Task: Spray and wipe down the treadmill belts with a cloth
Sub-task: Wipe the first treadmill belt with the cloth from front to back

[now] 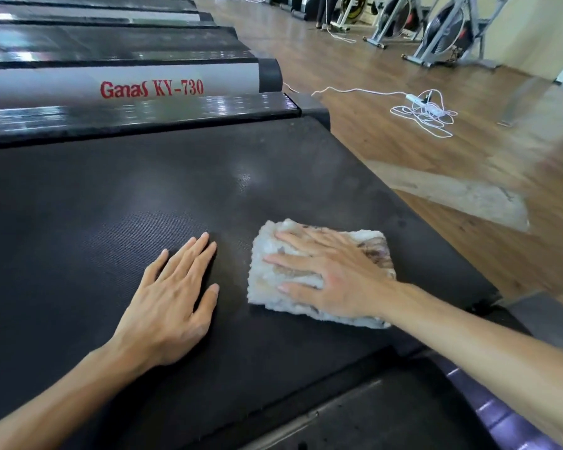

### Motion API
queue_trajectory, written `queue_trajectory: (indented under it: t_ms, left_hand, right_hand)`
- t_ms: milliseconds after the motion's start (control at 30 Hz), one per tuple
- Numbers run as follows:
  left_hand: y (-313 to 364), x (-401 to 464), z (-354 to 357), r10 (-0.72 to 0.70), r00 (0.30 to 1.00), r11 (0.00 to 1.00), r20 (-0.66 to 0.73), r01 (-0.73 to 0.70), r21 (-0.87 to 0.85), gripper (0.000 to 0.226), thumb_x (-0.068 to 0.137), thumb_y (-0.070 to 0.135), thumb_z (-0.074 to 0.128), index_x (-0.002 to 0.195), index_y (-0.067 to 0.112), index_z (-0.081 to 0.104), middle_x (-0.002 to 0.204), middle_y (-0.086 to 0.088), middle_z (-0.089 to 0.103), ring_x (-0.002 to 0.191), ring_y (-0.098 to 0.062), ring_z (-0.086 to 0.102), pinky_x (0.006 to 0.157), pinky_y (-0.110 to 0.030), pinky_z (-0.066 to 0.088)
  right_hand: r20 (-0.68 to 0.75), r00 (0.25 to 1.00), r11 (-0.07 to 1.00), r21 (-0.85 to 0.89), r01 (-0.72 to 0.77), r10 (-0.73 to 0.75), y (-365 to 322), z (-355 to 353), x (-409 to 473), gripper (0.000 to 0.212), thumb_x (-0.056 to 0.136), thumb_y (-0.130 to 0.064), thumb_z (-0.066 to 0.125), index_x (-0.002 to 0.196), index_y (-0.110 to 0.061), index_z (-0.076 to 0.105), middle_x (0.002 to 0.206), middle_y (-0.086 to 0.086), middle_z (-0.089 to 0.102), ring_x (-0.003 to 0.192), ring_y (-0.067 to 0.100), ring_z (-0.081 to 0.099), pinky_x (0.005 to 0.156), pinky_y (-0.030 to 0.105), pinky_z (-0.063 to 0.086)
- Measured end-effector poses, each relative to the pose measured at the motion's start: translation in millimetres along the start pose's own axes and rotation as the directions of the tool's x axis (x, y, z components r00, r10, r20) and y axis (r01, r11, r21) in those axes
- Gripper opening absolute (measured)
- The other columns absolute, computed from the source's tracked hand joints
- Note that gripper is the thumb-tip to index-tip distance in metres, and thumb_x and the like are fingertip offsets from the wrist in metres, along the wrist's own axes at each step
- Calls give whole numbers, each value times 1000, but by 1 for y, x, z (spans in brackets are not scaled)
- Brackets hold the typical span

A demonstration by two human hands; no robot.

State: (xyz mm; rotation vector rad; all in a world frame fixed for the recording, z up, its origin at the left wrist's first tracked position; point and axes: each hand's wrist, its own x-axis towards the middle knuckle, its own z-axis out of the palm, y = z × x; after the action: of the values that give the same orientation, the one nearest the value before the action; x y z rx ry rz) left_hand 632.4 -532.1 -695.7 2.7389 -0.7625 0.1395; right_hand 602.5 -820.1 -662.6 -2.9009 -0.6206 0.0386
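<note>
A black ribbed treadmill belt [111,206] fills most of the view, and both hands lie on it, apart from each other with a strip of bare belt between them. The right hand [332,271] lies flat on a folded, fluffy white cloth [273,254], its fingers straight and spread across the top of it, pressing it onto the belt. The cloth sits toward the belt's right edge, near the rear end of the deck, and has some brownish marking on the side under the wrist. The left hand [173,293] lies palm down on the bare belt just beside the cloth's left edge, not touching it, with its fingers straight and close together and the thumb held out toward the cloth.

Beyond the belt's far edge runs a glossy black side rail [137,113], and past that a grey rail of the next treadmill [62,89] printed in red with "Ganas KY-730". More treadmills line up behind it. To the right lies a wooden floor [387,151], with a white power strip [424,105] amid its loosely coiled white cable, and several exercise bikes [449,30] standing at the far side.
</note>
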Motion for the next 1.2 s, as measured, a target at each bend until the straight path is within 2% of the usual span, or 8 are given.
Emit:
queue_trajectory:
  t_ms: [133, 233, 367, 533, 733, 900, 1067, 1200]
  left_hand:
    - [-2, -1, -1, 9, 1000, 1000, 11, -9, -11, 76, 94, 56, 10, 163, 23, 15, 169, 14, 2, 153, 2, -8, 127, -34, -1]
    - [-1, -1, -1, 6, 1000, 1000, 7, -6, -22, 77, 93, 56, 12, 162, 23, 17, 168, 15, 4, 153, 3, -6, 127, -32, -3]
    - [-2, 2, -1, -2, 1000, 998, -4, 2, -55, 79, 91, 59, 14, 161, 24, 22, 168, 16, 8, 152, 5, -3, 126, -30, -3]
    - [-5, 6, -5, -15, 1000, 989, -15, 13, -149, 80, 91, 63, 18, 160, 25, 25, 166, 18, 10, 151, 8, -3, 126, -28, 0]
    - [-15, 36, -4, -54, 999, 989, 4, 54, -138, 89, 84, 68, 14, 160, 23, 26, 166, 15, 11, 152, 5, -2, 127, -30, -1]
    - [-32, 96, -11, -95, 995, 987, -6, 93, -128, 96, 79, 70, 10, 160, 20, 27, 168, 8, 15, 150, 2, 1, 126, -36, -1]
    - [-53, 135, -2, -94, 995, 994, 45, 96, -48, 99, 77, 72, 11, 161, 21, 23, 169, 8, 12, 155, -6, 3, 126, -41, -2]
    - [-57, 143, 1, -79, 995, 997, 69, 78, 6, 99, 77, 74, 12, 162, 24, 19, 169, 10, 9, 155, -4, 1, 126, -39, -2]
  right_hand:
    - [41, 983, 984, 29, 175, -176, -4, -1, -48, 50, 102, -65, 44, 151, -54, 40, 170, -21, 12, 157, 3, -1, 128, 39, 3]
    - [74, 996, 998, 47, 35, -39, 27, -12, -45, 51, 100, -71, 37, 150, -59, 36, 168, -28, 7, 156, -2, -3, 128, 47, 9]
    - [-8, 999, 999, -4, -43, 43, 19, -11, 6, 57, 99, -69, 32, 152, -49, 42, 170, -16, 17, 157, 9, 5, 126, 45, 8]
    - [34, 985, 985, 46, 169, -171, 9, -1, -38, 50, 101, -67, 44, 150, -55, 41, 169, -22, 15, 157, 2, 3, 128, 40, 6]
    - [-47, 996, 997, 12, -74, 74, 37, -10, 40, 62, 96, -73, 27, 151, -50, 43, 169, -18, 19, 157, 7, 8, 125, 46, 15]
    - [-36, 977, 973, 87, 213, -211, 12, 1, -1, 49, 99, -64, 49, 147, -55, 45, 168, -21, 20, 156, 0, 5, 127, 34, 3]
    - [-39, 998, 998, 49, -46, 48, 56, -12, 63, 54, 98, -70, 38, 148, -52, 45, 168, -20, 20, 156, 4, 10, 126, 43, 14]
    - [-67, 988, 990, 18, 137, -136, 32, 4, 61, 51, 99, -68, 44, 147, -53, 47, 167, -17, 25, 155, 8, 15, 127, 36, 8]
